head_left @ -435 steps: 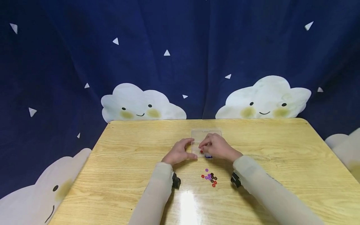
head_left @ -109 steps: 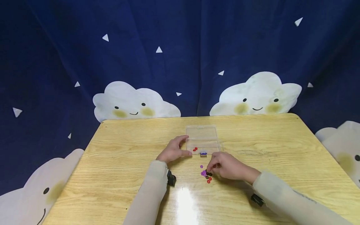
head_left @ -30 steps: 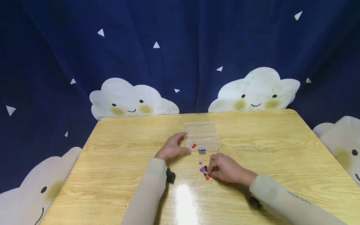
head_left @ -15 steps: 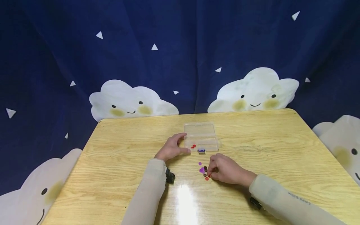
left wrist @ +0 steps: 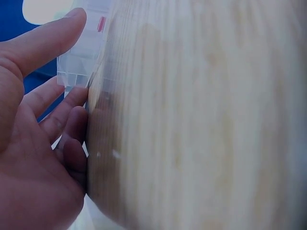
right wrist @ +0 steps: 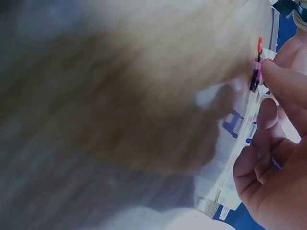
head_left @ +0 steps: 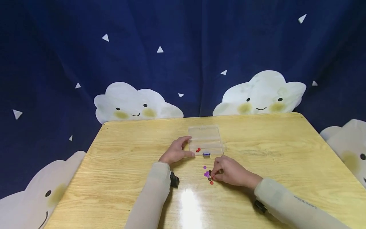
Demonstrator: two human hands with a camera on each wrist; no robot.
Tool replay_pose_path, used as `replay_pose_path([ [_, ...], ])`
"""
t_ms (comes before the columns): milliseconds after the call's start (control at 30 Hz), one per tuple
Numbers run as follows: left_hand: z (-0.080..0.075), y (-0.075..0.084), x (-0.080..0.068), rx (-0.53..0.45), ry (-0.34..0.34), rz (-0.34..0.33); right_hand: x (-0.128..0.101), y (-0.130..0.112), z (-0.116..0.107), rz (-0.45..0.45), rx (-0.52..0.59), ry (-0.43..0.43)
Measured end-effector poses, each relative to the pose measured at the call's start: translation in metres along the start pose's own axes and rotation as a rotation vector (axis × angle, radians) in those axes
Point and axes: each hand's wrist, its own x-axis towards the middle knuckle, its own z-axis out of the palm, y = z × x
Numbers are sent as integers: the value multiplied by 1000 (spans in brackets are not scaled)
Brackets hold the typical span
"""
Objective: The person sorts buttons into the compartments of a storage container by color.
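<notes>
My left hand [head_left: 175, 151] holds the left end of a clear plastic box [head_left: 204, 132], thumb at its front corner and fingers along its side. The box lies with its lid folded back and a blue-marked latch [head_left: 206, 155] in front. Two small red discs [head_left: 199, 149] are in its front left part. My right hand [head_left: 230, 171] pinches a small red, button-like disc [right wrist: 269, 60] between thumb and finger at the table. Beside it lie purple discs [head_left: 206, 174], dark brown discs [head_left: 210, 179] and another red disc [head_left: 211, 183]. Some discs are partly hidden by my fingers.
A light wooden table [head_left: 137, 140] spreads around the box. One purple disc [head_left: 204, 167] lies slightly apart from the pile, nearer the box. A dark blue curtain [head_left: 171, 63] with clouds hangs behind the table's far edge.
Since the oldest frame, my right hand has moved from the box to the pile, and red discs now lie inside the box. Over the last second, both hands stay nearly still.
</notes>
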Motion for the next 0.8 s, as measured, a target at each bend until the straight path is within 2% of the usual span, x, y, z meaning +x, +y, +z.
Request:
replay_pose_path([
  [200, 4, -1, 1, 11, -7, -8, 4, 4, -3, 50, 68, 55],
  [600, 2, 0, 0, 18, 8, 14, 22, 7, -25, 109, 61, 263],
  [800, 1, 1, 0, 17, 10, 5, 34, 9, -33, 108, 58, 301],
])
